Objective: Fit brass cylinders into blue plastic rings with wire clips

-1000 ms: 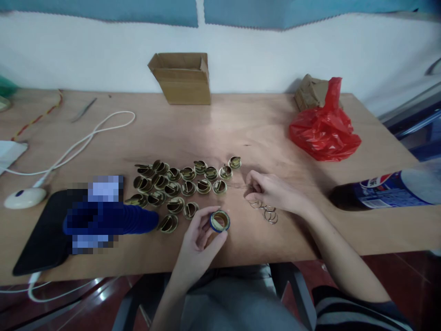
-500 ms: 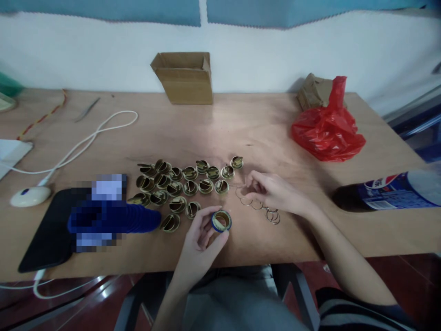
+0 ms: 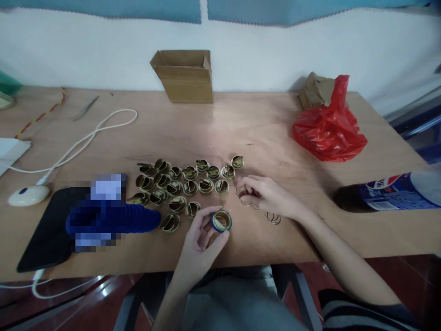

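Note:
My left hand (image 3: pixel 203 234) is closed on a short brass-coloured cylinder (image 3: pixel 221 221) with a blue rim, its round opening facing up. Fingers and thumb grip it from the left and below, just over the table. To the right, my right hand (image 3: pixel 263 195) is low over the tabletop, fingers bent around a thin metal ring (image 3: pixel 238 195). Its fingertips partly hide that ring. More thin metal rings (image 3: pixel 273 218) lie under and beside the palm. Several brass-coloured round fittings (image 3: pixel 206 185) with flat plates across their openings stand grouped beyond my left hand.
A ridged blue stack (image 3: pixel 141 217), partly pixelated, lies over a black flat device (image 3: pixel 41 239) at left. A white mouse-shaped device (image 3: pixel 29 196) has a white cable. An open cardboard box (image 3: pixel 191 85) stands at the back. Right are a red plastic bag (image 3: pixel 329 133) and a cola bottle (image 3: pixel 386 192).
My right hand has moved slightly left and down, its fingers now among the metal rings. The left hand still holds the blue-rimmed cylinder in the same place.

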Tool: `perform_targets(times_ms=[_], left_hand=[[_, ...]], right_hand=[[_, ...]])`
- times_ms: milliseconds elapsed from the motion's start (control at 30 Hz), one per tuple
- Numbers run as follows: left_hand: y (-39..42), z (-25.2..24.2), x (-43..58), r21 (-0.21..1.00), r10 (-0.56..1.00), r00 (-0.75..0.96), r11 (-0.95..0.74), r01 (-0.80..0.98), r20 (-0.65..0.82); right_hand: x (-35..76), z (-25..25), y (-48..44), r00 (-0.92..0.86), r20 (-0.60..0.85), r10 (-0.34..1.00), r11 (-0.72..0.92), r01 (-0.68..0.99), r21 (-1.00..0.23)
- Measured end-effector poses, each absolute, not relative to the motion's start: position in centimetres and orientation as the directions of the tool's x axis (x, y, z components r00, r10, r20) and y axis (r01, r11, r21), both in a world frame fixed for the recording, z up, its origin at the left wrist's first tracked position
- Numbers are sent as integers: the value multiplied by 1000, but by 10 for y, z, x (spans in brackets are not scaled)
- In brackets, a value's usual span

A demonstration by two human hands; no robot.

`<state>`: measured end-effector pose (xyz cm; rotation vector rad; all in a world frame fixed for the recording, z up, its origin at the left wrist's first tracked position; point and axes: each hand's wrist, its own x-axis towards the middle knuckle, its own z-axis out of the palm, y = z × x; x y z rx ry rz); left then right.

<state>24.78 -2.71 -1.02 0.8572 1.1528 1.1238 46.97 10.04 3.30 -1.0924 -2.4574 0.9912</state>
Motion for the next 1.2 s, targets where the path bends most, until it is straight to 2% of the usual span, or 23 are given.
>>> perform_targets(times_ms=[567, 867, 1200], left_hand=[[-27, -12, 248, 947, 970, 27, 241, -213, -241], [-26, -13, 248, 952, 975, 21, 221, -214, -222], [-27, -13, 247, 951, 975, 25, 221, -215, -221]], right_hand=[[472, 34, 102, -549, -144, 823, 350, 691, -632], [472, 29, 102, -546, -135, 827, 366, 704, -608], [472, 26, 102, -565, -89, 821, 382, 657, -650]])
